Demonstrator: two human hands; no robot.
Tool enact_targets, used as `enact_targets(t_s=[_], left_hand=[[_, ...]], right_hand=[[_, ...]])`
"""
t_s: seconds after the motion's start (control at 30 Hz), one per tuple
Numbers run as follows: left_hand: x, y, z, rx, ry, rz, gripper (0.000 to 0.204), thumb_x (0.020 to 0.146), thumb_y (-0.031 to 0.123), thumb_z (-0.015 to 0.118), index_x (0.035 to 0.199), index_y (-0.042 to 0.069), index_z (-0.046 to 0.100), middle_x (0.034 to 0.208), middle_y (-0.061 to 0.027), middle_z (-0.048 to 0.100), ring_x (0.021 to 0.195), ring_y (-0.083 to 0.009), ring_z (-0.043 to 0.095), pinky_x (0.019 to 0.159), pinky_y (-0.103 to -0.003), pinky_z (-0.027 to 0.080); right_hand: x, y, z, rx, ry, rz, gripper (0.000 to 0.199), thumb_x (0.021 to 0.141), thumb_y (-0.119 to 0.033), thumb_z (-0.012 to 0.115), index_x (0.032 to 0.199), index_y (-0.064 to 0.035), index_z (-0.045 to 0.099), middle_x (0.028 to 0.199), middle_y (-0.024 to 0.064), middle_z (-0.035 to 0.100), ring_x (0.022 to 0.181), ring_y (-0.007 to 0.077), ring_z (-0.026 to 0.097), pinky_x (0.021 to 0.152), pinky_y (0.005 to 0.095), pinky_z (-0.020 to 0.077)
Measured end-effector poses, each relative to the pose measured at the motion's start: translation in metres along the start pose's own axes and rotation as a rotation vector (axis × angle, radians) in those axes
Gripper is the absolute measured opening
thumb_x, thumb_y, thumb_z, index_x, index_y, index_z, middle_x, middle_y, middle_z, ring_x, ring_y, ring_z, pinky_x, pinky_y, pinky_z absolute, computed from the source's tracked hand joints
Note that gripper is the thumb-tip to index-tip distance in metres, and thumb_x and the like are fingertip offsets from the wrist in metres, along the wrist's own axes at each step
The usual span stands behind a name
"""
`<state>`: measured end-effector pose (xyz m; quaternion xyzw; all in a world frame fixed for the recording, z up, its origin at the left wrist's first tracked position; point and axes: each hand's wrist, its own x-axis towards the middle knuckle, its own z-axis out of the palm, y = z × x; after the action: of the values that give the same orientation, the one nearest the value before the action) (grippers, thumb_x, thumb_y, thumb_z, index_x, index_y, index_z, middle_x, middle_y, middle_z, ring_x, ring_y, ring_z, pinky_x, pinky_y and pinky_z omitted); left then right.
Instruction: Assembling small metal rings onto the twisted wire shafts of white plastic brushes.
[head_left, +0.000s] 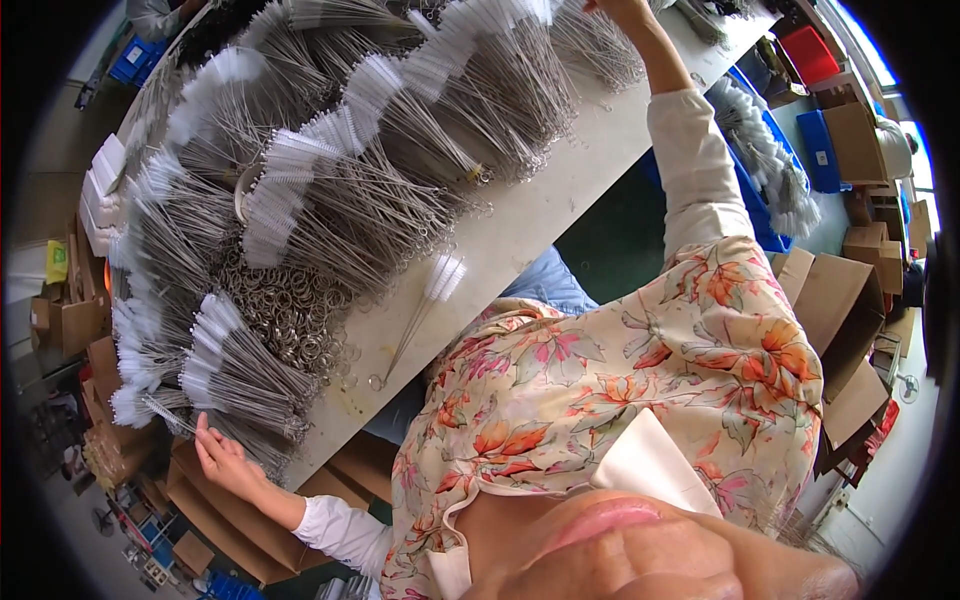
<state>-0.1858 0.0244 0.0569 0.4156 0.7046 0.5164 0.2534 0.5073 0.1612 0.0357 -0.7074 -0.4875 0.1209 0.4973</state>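
Note:
My left hand point(228, 462) is at the table's near-left corner, its fingers drawn together at the end of a thin wire brush point(168, 413) with pale bristles. The brush lies at a different angle from the bundle of white-bristled wire brushes point(245, 365) beside it. Reaching to the far side, my right hand point(622, 10) is cut by the upper edge, near more heaped brushes point(595, 45); its fingers barely show. A few loose brushes point(440, 280) rest together on the bare tabletop in front of me.
Big rows of wire brushes point(350, 200) cover much of the white table point(560, 190). Among them is a pile of metal rings point(285, 310). A blue crate point(770, 160) of brushes stands right of the table. Cardboard boxes point(835, 320) are at the right, with another carton point(230, 520) below my left hand.

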Motion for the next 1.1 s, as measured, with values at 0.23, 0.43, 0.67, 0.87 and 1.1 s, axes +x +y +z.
enact_targets(t_s=[0.23,0.43,0.67,0.87,1.1], left_hand=[[0.0,-0.015,0.018,-0.133,-0.097,-0.035,0.031,0.095,0.024,0.048,0.11,-0.002,0.057,0.075,0.002,0.045,0.049,-0.0001,0.031,0.038,-0.016,0.021],[-0.019,-0.001,0.036,-0.351,-0.125,-0.037,0.028,0.094,0.02,0.05,0.098,-0.006,0.06,0.073,0.0002,0.047,0.056,-0.0044,0.037,0.046,-0.017,0.028],[-0.088,0.061,0.124,-0.217,-0.447,0.236,0.025,0.094,0.012,0.047,0.114,0.001,0.058,0.069,0.0029,0.05,0.051,0.0002,0.037,0.043,-0.015,0.029],[-0.084,0.053,0.174,-0.134,-0.347,0.841,0.021,0.088,0.004,0.054,0.108,0.0,0.057,0.078,-0.0053,0.058,0.063,-0.0116,0.056,0.057,-0.023,0.045],[-0.092,0.044,0.148,-0.167,-0.389,0.745,0.015,0.085,-0.004,0.054,0.1,-0.006,0.053,0.107,-0.0152,0.047,0.079,-0.0253,0.064,0.071,-0.03,0.055]], right_hand=[[0.014,0.078,0.016,-0.736,0.137,-0.299,0.023,0.074,-0.025,0.056,0.084,-0.0071,0.067,0.087,0.0172,0.063,0.079,0.0331,0.061,0.069,0.0432,0.049],[0.002,0.007,-0.002,-0.539,0.384,-0.493,0.013,0.083,-0.015,0.052,0.083,-0.0056,0.06,0.078,0.016,0.06,0.072,0.0324,0.06,0.064,0.0402,0.0459],[-0.149,-0.177,0.123,1.291,-0.455,-0.158,0.031,0.093,-0.022,0.045,0.076,-0.0001,0.059,0.07,0.0038,0.06,0.069,0.0154,0.058,0.066,0.0319,0.0494],[-0.258,-0.233,0.166,0.82,-0.835,-0.289,0.019,0.09,-0.021,0.055,0.101,-0.0048,0.057,0.101,0.0069,0.055,0.102,0.0192,0.05,0.09,0.0339,0.0397],[-0.254,-0.185,0.181,1.037,-0.963,0.158,0.034,0.092,-0.033,0.052,0.103,-0.0029,0.065,0.094,0.0074,0.064,0.088,0.0143,0.059,0.086,0.0295,0.0459]])
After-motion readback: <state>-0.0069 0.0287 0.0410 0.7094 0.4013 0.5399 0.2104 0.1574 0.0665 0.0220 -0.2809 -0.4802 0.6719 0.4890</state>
